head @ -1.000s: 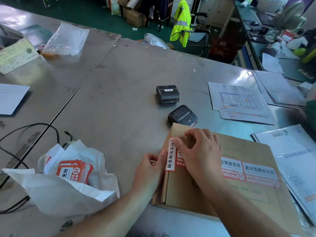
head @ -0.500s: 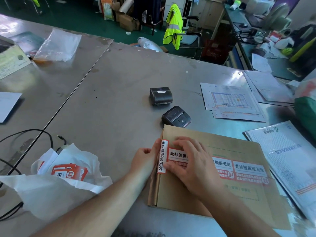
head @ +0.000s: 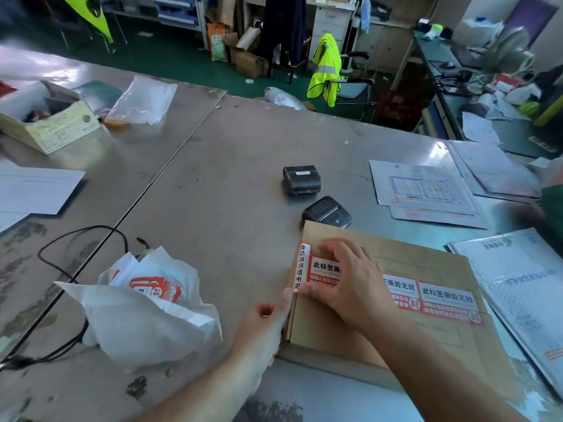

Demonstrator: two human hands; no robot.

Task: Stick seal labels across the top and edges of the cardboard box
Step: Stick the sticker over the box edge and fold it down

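A flat cardboard box (head: 426, 336) lies on the steel table at the lower right. A red-and-white seal label (head: 323, 269) runs over its top and folds down its left edge. Another seal label (head: 447, 303) is stuck across the top further right. My right hand (head: 347, 287) lies flat on the label, fingers spread and pressing down. My left hand (head: 262, 327) rests against the box's left side, thumb tip touching the folded label end. A white bag (head: 143, 318) to the left holds more seal labels (head: 155, 290).
Two small black label printers (head: 301, 179) (head: 327, 213) sit just beyond the box. Papers (head: 423, 190) and a bubble mailer (head: 524, 287) lie to the right. A black cable (head: 76, 239) loops at the left, with an open carton (head: 48, 123) and a plastic bag (head: 143, 102) further back.
My right hand slid from the box's left corner rightwards, smoothing the label onto the top. My left hand dropped lower along the box's side. The camera tilted up.
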